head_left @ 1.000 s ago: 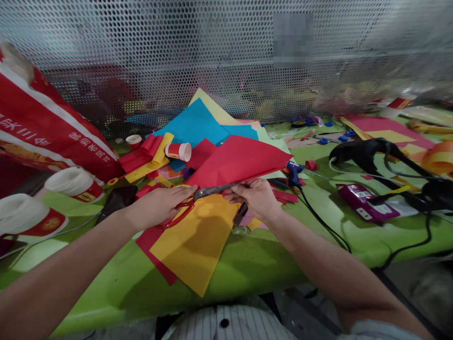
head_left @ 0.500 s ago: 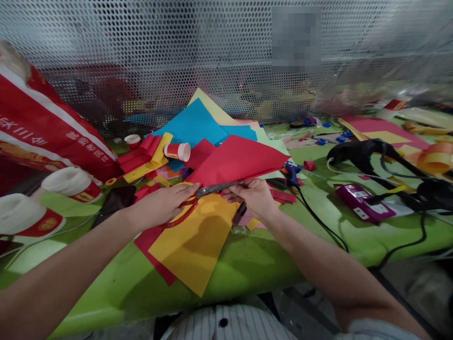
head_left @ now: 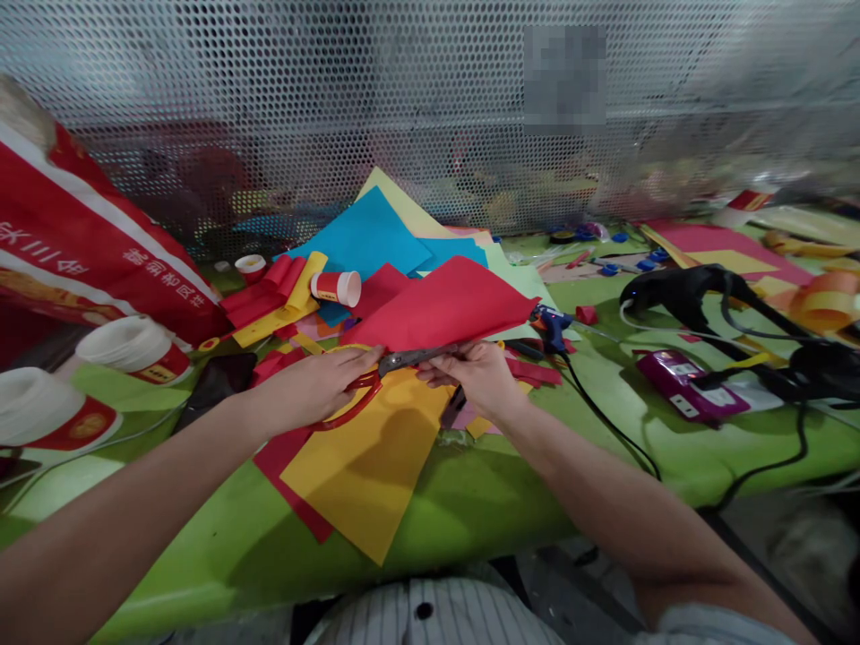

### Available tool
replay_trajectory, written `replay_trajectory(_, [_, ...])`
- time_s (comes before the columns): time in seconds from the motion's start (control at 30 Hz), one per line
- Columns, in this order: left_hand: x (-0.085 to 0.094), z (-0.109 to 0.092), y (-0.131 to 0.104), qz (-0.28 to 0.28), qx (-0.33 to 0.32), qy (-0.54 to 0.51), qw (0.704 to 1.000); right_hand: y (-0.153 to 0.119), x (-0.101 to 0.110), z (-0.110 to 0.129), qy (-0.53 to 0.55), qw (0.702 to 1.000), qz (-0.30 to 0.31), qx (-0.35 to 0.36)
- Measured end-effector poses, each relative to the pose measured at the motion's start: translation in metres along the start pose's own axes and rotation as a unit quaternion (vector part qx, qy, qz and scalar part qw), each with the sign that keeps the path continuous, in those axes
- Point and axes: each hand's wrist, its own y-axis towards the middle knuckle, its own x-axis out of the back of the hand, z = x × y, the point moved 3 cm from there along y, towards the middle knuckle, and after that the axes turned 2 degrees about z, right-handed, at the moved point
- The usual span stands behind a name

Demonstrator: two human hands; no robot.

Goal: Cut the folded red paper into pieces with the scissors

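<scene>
Cups (head_left: 77, 428) stand at the left of the bench (head_left: 484, 511). The left hand (head_left: 322, 385) holds the scissors (head_left: 407, 359) near the pivot, its fingers close together, a red handle showing beneath. The yellow sheet (head_left: 366, 466) lies below; the red sheet (head_left: 447, 300) rises behind the blades. The right hand's (head_left: 480, 378) thumb and forefinger pinch the blade end; whether they catch the red sheet too, I cannot tell. The glue gun (head_left: 554, 328) lies just beyond.
</scene>
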Motion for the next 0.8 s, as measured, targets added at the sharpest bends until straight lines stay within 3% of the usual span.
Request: replay_trajectory(0.8, [-0.0001, -0.0093, 0.0098, -0.005, 0.007, -0.006, 1.000, -0.0010, -0.0036, 0.0014, -0.033, 0.999, 0.003, 0.015])
